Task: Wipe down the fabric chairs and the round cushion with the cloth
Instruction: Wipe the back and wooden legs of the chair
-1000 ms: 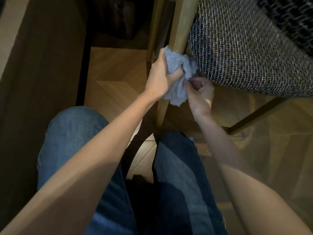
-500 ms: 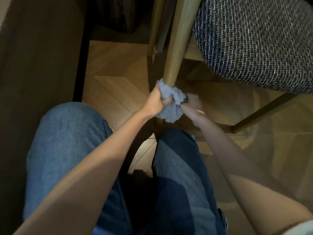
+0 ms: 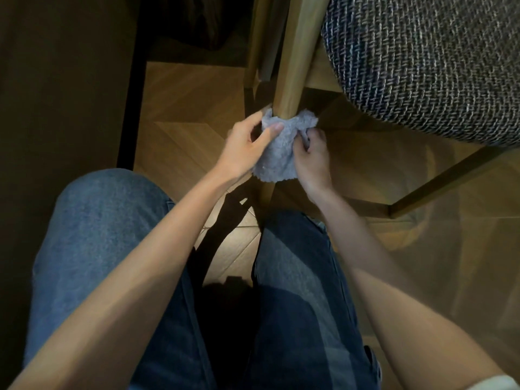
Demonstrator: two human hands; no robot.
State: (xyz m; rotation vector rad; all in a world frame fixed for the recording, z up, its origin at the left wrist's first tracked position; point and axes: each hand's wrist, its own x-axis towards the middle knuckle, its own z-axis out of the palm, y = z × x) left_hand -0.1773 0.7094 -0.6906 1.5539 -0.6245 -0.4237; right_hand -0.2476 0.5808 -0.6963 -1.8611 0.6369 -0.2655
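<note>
A grey-blue fluffy cloth (image 3: 277, 153) is wrapped around the wooden front leg (image 3: 295, 63) of a fabric chair, low on the leg. My left hand (image 3: 244, 149) holds the cloth's left side with thumb and fingers around it. On the other side, my right hand (image 3: 312, 156) pinches the cloth's edge with curled fingers. The chair's woven dark-and-white seat (image 3: 427, 66) fills the upper right, above both hands.
My knees in blue jeans (image 3: 107, 229) are bent below the hands. A wooden crossbar (image 3: 439, 181) of the chair runs at the right. A dark wall or cabinet side (image 3: 62, 80) stands at the left over herringbone wood floor (image 3: 191, 108).
Both hands slid the cloth down the chair leg, from just under the seat to lower on the leg. The grip on the cloth has loosened a little at the left hand.
</note>
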